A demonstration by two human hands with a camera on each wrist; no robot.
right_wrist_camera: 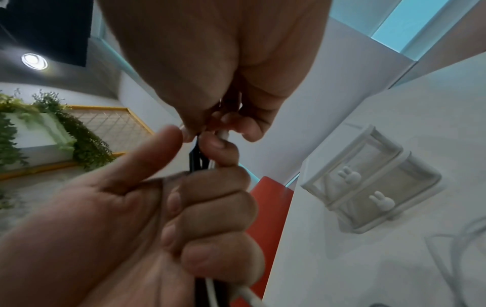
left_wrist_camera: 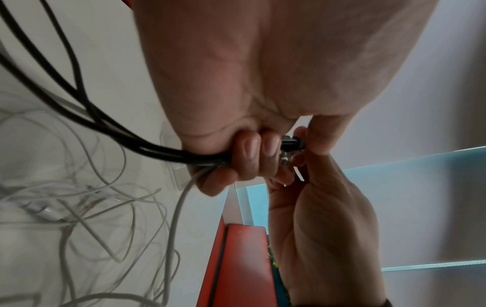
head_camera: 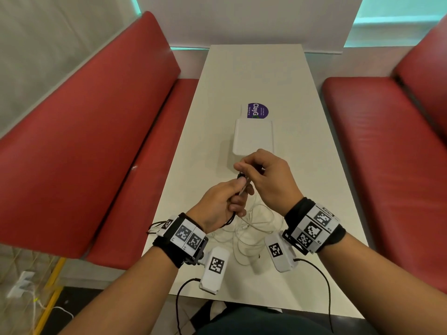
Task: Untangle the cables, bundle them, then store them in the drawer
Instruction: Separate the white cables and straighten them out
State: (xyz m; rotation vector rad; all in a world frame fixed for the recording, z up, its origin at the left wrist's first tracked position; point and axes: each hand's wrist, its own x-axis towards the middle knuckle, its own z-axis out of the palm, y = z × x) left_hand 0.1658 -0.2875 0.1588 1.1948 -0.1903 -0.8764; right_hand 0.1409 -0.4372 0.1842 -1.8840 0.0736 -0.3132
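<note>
My left hand (head_camera: 232, 197) holds a bunch of cables in its fist above the table: black cable (left_wrist_camera: 105, 124) strands and a thicker white cable (left_wrist_camera: 178, 209). My right hand (head_camera: 251, 170) pinches the cable ends (left_wrist_camera: 291, 143) sticking out of the left fist, where a black plug shows. From the right wrist view the left hand (right_wrist_camera: 200, 207) wraps the cables and the right fingertips (right_wrist_camera: 223, 122) pinch the white end. A loose tangle of thin white cables (head_camera: 251, 226) lies on the table below both hands. The white drawer unit (head_camera: 252, 137) stands just beyond the hands.
The long white table (head_camera: 254, 76) runs away from me between two red benches (head_camera: 96, 122). A purple sticker (head_camera: 257, 111) lies behind the drawer unit. The drawer unit (right_wrist_camera: 373, 176) has two closed drawers with rabbit-shaped knobs.
</note>
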